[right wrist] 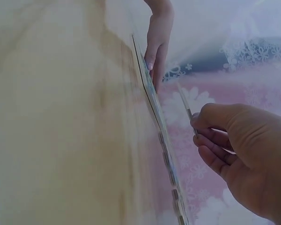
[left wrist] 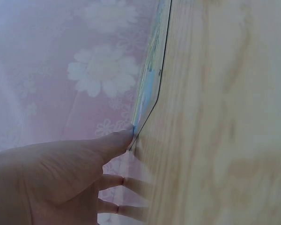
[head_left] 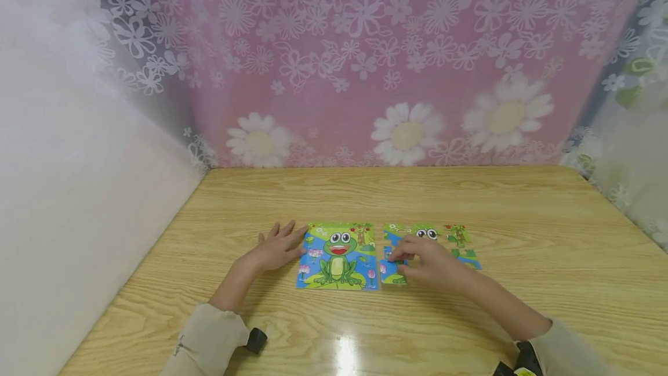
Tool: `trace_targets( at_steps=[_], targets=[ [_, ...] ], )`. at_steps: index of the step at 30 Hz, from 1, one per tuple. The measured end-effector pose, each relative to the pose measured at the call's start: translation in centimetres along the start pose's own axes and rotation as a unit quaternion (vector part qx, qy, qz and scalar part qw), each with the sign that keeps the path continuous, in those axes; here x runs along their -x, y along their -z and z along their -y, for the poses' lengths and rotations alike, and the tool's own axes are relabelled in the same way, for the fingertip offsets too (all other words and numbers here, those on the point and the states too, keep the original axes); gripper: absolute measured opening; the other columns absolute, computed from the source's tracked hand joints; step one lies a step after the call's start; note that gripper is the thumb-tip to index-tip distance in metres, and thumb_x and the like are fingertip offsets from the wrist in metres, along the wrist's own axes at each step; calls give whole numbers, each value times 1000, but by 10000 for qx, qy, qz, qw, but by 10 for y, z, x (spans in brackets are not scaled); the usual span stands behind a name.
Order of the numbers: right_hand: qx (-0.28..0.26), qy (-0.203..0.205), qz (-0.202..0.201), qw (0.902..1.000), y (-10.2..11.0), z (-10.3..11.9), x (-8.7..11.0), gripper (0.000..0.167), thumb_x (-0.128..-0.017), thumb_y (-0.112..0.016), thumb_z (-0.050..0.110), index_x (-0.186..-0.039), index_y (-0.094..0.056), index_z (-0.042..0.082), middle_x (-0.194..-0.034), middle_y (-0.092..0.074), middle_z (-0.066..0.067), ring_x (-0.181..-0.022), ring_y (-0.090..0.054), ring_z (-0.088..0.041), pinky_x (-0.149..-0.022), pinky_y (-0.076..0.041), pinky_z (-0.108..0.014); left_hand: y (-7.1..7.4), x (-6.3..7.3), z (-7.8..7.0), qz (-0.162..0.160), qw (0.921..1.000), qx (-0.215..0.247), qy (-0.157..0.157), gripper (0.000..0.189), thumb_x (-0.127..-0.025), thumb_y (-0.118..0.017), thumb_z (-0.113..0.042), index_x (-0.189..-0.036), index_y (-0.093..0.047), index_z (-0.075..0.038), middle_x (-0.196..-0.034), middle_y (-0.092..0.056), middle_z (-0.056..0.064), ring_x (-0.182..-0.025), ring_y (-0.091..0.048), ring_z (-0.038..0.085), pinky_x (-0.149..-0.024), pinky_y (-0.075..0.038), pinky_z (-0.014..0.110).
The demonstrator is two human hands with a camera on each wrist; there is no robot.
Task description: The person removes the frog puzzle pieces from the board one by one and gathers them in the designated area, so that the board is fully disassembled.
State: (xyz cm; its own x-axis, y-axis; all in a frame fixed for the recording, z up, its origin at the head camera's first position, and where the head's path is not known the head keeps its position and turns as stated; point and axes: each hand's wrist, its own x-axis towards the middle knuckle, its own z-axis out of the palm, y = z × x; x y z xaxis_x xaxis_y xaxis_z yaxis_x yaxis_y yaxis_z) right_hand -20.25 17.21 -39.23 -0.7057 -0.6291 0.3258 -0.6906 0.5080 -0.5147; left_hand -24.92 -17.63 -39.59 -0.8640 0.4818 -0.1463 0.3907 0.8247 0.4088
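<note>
A square picture board with a green frog on blue water lies flat on the table. My left hand rests at its left edge, fingers spread. In the left wrist view, the thumb touches the board's corner. My right hand is over the jigsaw pieces to the right of the board. Its thumb and fingertips pinch a thin jigsaw piece, seen edge-on and raised above the others in the right wrist view. Frog-eye and tree pieces lie around this hand, which partly hides several others.
The wooden table runs back to a pink flowered curtain. A white wall borders its left side and a flowered covering its right. Dark wrist straps sit at both sleeves.
</note>
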Motion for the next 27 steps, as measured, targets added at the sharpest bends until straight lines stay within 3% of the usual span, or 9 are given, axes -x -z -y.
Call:
trace_targets(
  at_steps=[10,19,27],
  targets=[
    [-150,-155,71,9997,0,-10,21,18,-81,-68,2,-96,-67,13,-95,-57,10,-85,-55,-10,-72,-49,-23,2,1,-1,62,10000,-23,29,58,-97,-45,-36,-147,-24,-16,-150,-9,20,-132,3,47,-93,4,70],
    [193,295,-45,9994,-10,-20,24,19,-78,-70,0,-92,-67,12,-94,-58,10,-85,-56,-8,-75,-50,-29,1,1,-2,54,10000,11,12,58,-97,-45,-36,-147,-24,-16,-150,-10,20,-132,2,47,-93,4,70],
    [164,499,-52,9986,-11,-24,23,17,-78,-70,1,-91,-67,11,-93,-60,9,-85,-58,-9,-75,-50,-30,1,0,-1,47,10000,20,41,58,-97,-45,-36,-147,-24,-16,-150,-10,20,-132,3,47,-93,4,70]
  ],
)
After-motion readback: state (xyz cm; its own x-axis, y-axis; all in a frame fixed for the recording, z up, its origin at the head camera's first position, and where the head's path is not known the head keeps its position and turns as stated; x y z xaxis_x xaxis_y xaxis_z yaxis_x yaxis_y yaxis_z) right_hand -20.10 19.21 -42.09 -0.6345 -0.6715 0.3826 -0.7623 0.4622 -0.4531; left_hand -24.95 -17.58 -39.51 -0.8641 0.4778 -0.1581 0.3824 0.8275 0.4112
